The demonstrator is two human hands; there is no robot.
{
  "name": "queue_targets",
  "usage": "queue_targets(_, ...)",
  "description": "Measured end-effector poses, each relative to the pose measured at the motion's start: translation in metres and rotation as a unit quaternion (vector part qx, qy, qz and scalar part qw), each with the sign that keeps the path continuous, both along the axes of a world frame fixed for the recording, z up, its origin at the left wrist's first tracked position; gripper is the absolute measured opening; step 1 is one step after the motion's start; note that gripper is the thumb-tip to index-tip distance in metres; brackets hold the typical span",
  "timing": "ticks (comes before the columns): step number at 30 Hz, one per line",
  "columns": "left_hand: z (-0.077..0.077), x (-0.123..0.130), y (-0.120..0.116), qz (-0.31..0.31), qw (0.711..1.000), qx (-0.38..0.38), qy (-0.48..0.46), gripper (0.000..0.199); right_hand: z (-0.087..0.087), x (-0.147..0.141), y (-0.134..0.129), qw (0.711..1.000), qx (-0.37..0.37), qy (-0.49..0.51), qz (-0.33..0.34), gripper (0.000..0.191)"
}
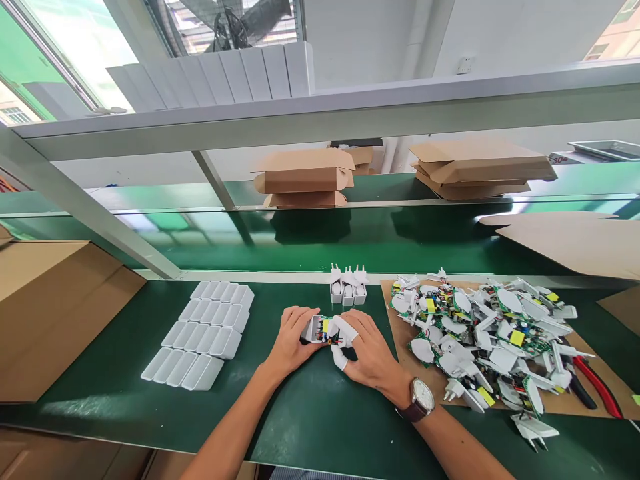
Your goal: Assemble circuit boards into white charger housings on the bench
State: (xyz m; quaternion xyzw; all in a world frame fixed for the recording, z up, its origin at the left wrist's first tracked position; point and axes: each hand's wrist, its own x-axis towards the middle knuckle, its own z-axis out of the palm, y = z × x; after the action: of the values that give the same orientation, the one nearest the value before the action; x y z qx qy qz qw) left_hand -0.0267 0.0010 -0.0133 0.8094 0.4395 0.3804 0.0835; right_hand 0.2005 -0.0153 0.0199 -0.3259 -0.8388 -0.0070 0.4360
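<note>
The person's two hands at work over the middle of the bench, nearer its far edge than its near one. The left hand, fingers curled, grips an open white case; the right hand, with white covers on thumb and forefinger, pinches the right end of a circuit board that lies at the case's open side. How deeply the board is seated cannot be told. Left part of the bench: white shells in four rows, side by side. Far edge, just beyond the hands: three plugs, prongs up. Right part: a pile of boards and plug pieces on a cardboard sheet, with a tool, one handle red and one black, partly beneath it. Left end: a large carton.
</note>
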Motion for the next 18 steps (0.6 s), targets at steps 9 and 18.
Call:
queue_targets(9,0.0007,0.0012,-0.0021,0.000,1.000,0.007,0.030,0.053,0.0009,-0.0033,-0.0007,0.999,0.022,-0.029,0.000,0.056)
queue_targets(18,0.0001,0.0014,-0.0023,0.010,0.999,0.018,0.046,0.050,0.0012,-0.0032,-0.0028,0.999,0.004,-0.040,-0.003,0.065)
